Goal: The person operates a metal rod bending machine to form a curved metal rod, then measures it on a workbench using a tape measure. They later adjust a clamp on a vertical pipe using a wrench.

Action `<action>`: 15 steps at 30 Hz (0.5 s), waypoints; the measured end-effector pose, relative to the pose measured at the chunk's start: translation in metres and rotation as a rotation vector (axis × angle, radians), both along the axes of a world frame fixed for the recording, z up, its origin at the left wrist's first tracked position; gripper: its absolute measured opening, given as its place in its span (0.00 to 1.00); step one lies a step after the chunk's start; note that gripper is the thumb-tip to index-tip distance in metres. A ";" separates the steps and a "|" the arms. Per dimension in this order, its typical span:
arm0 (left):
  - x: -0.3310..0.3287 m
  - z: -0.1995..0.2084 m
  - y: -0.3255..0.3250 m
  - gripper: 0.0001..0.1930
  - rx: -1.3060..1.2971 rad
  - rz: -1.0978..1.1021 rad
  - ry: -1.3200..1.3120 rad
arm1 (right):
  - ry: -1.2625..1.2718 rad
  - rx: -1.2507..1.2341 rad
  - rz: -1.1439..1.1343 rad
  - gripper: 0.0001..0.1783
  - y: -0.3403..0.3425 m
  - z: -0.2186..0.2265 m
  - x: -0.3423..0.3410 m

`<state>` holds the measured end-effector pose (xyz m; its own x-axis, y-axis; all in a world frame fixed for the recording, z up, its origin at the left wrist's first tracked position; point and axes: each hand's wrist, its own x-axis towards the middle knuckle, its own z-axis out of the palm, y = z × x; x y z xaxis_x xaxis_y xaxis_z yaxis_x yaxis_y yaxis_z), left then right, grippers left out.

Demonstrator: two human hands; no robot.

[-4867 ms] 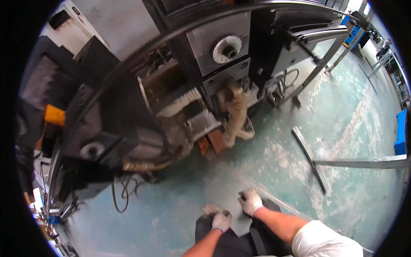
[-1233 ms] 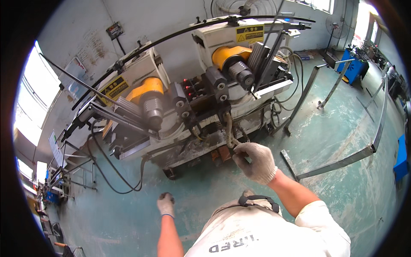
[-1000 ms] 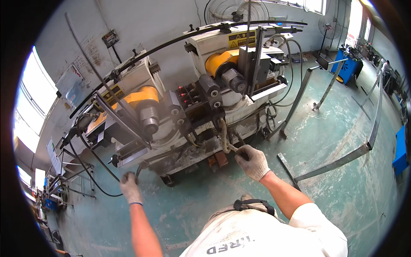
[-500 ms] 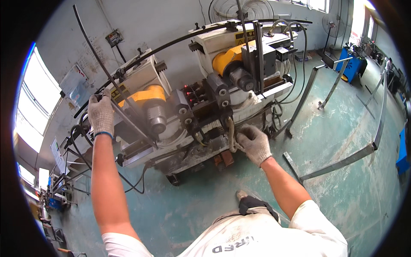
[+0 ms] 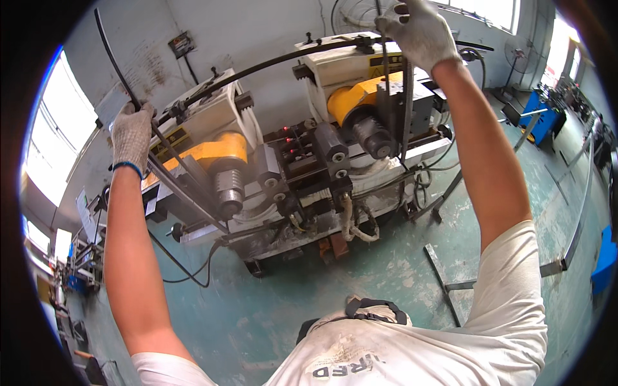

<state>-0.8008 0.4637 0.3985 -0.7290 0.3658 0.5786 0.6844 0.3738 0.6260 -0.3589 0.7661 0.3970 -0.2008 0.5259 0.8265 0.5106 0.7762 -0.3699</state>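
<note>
My left hand [image 5: 132,138], in a knitted glove, is closed around a thin dark metal bar [image 5: 111,53] standing at a slant on the left side of the machine. My right hand [image 5: 425,35], gloved too, is raised over the machine's right side. Its fingers are bent round another upright thin bar [image 5: 385,61]. Between my arms stands a two-headed grinding machine [image 5: 193,122] with yellow guards [image 5: 222,149] and ribbed metal spindles [image 5: 371,135]. Dark hexagonal blocks [image 5: 330,143] sit at its centre, beside small red lights.
A long black rail [image 5: 277,61] runs across the machine's top. Pale hoses [image 5: 351,225] hang at its front. Metal frame legs [image 5: 444,283] lie on the green floor at right, with a blue machine [image 5: 539,116] beyond. A fan [image 5: 515,51] stands by the wall.
My right hand has risen from the hoses at the machine's front to the bar at upper right. My left hand has shifted left and slightly up, onto the slanted bar.
</note>
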 end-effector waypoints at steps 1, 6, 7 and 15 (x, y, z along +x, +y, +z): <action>0.005 0.000 0.000 0.17 0.015 -0.030 -0.023 | -0.017 -0.042 0.014 0.37 0.008 0.009 -0.007; 0.022 0.014 -0.004 0.16 -0.107 -0.053 -0.023 | -0.088 0.122 -0.066 0.17 0.054 0.015 -0.031; 0.013 0.017 -0.006 0.17 -0.131 -0.068 -0.034 | -0.169 0.146 -0.127 0.13 0.048 0.019 -0.035; -0.007 0.015 -0.011 0.21 -0.213 -0.064 0.054 | -0.343 0.273 -0.194 0.11 0.074 0.015 -0.035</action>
